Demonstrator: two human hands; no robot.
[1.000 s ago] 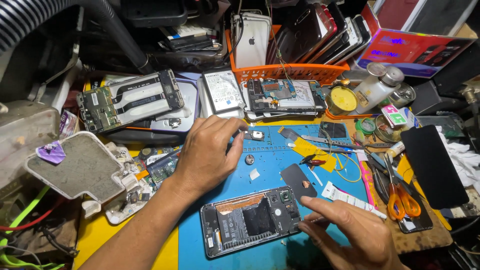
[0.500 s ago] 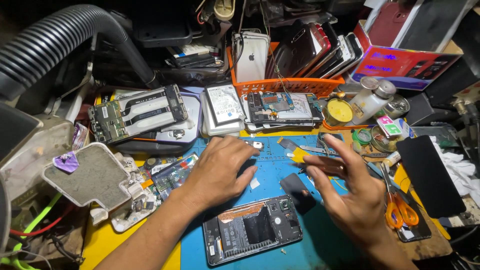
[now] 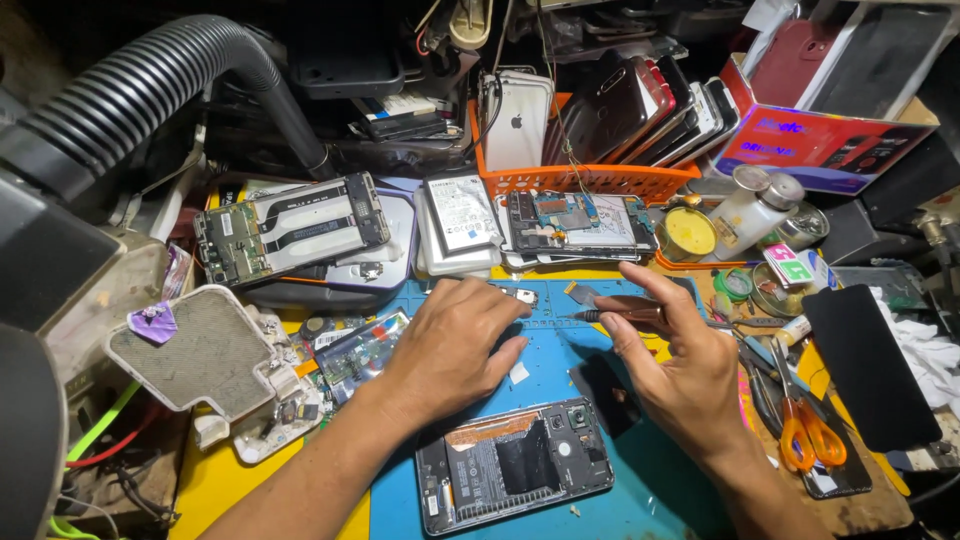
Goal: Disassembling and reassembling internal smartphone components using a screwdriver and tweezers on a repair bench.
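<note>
Left hand: its palm lay face down on the blue mat, so whatever sat beneath it was hidden; the forearm ran off the bottom edge.
Right hand: the wrist was cut by the bottom edge; the tool pinched in its fingers showed only a dark tip and part of its shaft.
Opened phone: its inner parts were too small to tell apart.
Black hose: its lower end left the frame at the left edge.
Phones in the orange basket: overlapped each other, mostly hidden.
Scissors: blades partly covered by clutter.
Surface: largely buried under parts.
</note>
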